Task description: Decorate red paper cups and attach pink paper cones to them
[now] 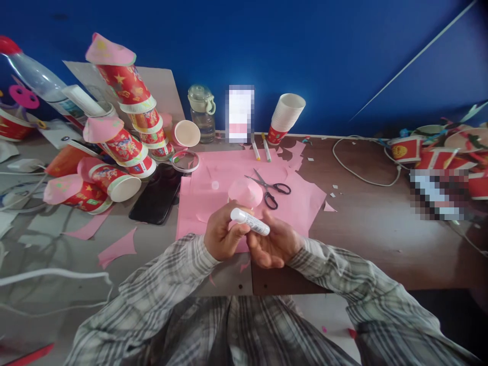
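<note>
A white glue stick (250,222) lies across both my hands near the table's front edge. My left hand (222,235) is closed round its cap end. My right hand (273,244) cradles and grips the tube's other end with curled fingers. Just beyond the hands a pink paper cone (245,192) sits on a large pink paper sheet (213,203). Black-handled scissors (271,189) lie on the sheet to the right of the cone.
Stacked red paper cups with pink cone tops (118,132) crowd the left, with a black phone (156,195) beside them. A white cup stack (285,117), two markers (261,147), a jar (203,112) and a tape roll (185,160) stand at the back. White cable (358,175) and more cups (438,152) lie right.
</note>
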Demonstrator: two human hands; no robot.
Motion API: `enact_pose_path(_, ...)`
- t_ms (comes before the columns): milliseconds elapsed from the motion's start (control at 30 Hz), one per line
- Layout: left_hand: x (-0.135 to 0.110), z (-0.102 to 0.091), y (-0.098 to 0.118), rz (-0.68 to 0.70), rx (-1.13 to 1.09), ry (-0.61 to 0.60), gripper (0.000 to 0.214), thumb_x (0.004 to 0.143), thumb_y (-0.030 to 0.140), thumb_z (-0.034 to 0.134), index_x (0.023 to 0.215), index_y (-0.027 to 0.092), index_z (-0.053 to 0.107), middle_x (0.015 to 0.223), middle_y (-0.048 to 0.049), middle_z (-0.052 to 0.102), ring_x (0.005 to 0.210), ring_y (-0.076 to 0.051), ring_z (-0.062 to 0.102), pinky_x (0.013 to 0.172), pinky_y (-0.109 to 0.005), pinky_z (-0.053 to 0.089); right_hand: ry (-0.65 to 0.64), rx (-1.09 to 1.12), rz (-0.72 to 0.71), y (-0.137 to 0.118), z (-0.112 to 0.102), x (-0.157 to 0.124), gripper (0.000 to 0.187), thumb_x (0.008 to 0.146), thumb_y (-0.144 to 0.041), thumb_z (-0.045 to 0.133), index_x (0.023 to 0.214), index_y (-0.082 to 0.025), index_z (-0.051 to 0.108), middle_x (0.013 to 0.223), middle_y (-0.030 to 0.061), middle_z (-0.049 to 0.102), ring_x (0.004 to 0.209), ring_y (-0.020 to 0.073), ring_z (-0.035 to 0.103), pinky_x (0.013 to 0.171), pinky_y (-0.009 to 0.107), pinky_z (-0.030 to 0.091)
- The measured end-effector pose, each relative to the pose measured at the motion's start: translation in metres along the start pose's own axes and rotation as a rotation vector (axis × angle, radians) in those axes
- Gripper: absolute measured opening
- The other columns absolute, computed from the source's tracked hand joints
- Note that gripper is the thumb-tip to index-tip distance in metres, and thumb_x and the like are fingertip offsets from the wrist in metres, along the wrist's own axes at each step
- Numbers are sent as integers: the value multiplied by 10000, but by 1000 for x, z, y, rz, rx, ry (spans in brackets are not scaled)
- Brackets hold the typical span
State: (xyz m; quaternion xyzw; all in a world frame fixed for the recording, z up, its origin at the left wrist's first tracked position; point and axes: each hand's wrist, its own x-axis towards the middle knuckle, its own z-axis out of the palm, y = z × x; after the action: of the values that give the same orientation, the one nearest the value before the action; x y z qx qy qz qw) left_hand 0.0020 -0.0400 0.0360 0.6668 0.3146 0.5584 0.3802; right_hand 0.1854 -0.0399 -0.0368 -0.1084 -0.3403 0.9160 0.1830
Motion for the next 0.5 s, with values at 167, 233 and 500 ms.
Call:
enact_pose_path(167,0,-1,-2,-30,-1,51,255,826,372,446,925,152,530,736,-24,512,541,-94,493,491,-255,424,532,-292,-300,-4,28,-7,613,913,-769,1069,966,-265,723,705,-12,835,359,120,546,385,225,339)
enact_pose_path(233,0,-1,0,-39,-8,31,276,827,394,433,920,153,531,723,-22,507,538,-97,495,488,-258,428,476,-288,-208,-2,25,-10,669,963,-881,967,885,-268,713,629,-7,789,335,130,505,375,238,317)
enact_pose_path(500,2,-2,3,-55,-31,-8,275,841,388,410,913,154,535,706,0,504,511,-80,498,480,-241,430,192,-74,-73,-4,11,-4,704,962,-949,914,922,-280,701,584,-44,751,279,126,422,360,265,358)
